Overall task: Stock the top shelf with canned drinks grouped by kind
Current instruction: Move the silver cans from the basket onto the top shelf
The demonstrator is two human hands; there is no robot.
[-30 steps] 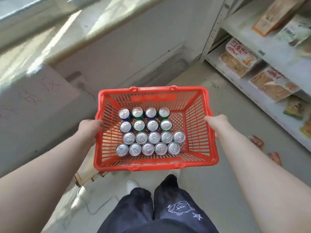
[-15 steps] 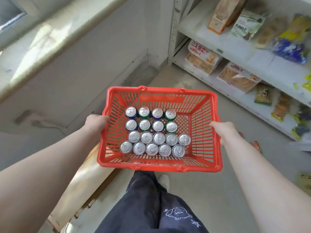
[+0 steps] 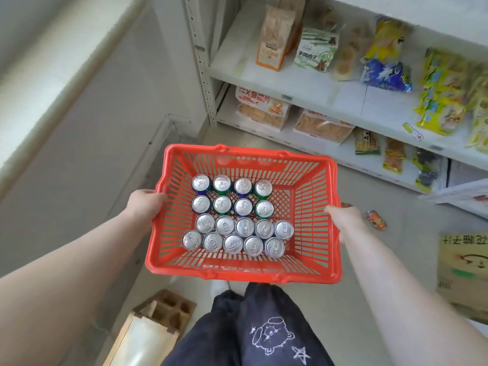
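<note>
I hold a red plastic basket [image 3: 314,196] out in front of me at waist height. My left hand [image 3: 144,203] grips its left rim and my right hand [image 3: 343,216] grips its right rim. Several canned drinks [image 3: 237,220] stand upright inside, silver tops up, in four rows. The two far rows show blue and green sides; the sides of the near rows are hidden. A white shelving unit [image 3: 285,85] stands ahead to the right, with snack bags on the two shelves in view. The top shelf is out of view.
A white wall with a sill [image 3: 79,83] runs along the left. A wooden pallet corner [image 3: 158,320] lies on the floor by my left leg. A cardboard box [image 3: 462,276] sits at the right, and a small orange packet [image 3: 376,220] lies on the floor.
The view has swung right and upward toward the shelving, so more shelves and snack bags show. Both hands still hold the basket, and the cans have not shifted.
</note>
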